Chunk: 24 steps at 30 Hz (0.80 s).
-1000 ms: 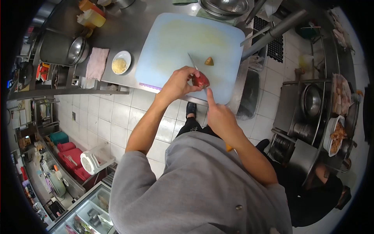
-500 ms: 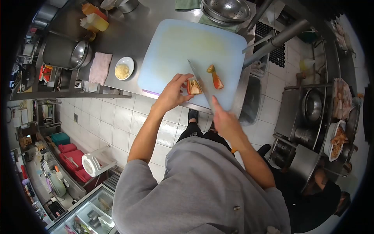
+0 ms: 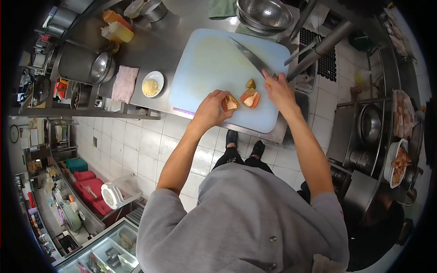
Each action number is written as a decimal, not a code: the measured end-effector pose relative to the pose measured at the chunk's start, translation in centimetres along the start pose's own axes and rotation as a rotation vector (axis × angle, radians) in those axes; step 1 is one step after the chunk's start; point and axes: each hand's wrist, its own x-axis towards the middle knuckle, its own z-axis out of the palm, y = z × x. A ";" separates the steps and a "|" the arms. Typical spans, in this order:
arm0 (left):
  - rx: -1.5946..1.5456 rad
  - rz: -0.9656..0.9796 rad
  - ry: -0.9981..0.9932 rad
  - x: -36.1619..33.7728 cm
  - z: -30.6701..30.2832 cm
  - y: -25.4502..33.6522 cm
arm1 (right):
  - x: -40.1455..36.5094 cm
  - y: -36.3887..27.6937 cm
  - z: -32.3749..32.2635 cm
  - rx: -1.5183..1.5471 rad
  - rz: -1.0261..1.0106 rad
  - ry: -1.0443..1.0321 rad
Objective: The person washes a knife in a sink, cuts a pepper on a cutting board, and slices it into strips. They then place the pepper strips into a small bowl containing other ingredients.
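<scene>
My left hand [image 3: 212, 110] is closed around a piece of red bell pepper [image 3: 232, 103] at the near edge of the pale blue cutting board [image 3: 200, 68]. The cut inside of that piece faces up, showing a whitish core. My right hand [image 3: 278, 93] grips a kitchen knife [image 3: 249, 54] by its handle, with the blade angled to the far left over the board. Between the hands lies another red pepper piece [image 3: 250, 98], hollow side up. Just beyond it sits a small greenish pepper end [image 3: 251, 83].
Left of the board stand a small white dish [image 3: 157, 78] of chopped yellowish food and a folded pink cloth [image 3: 125, 84]. Metal colanders [image 3: 268, 13] rest behind it. A metal post [image 3: 323, 51] rises at the right. Someone in black clothes [image 3: 378, 236] is at the lower right.
The knife has moved from beside my left hand to the far right, in my right hand. The pepper piece on the board now shows its hollow side, with the greenish end apart from it.
</scene>
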 end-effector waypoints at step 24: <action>-0.399 0.205 -0.323 3.4 12.9 18.6 | -21.8 3.3 -6.5 1.095 0.484 0.415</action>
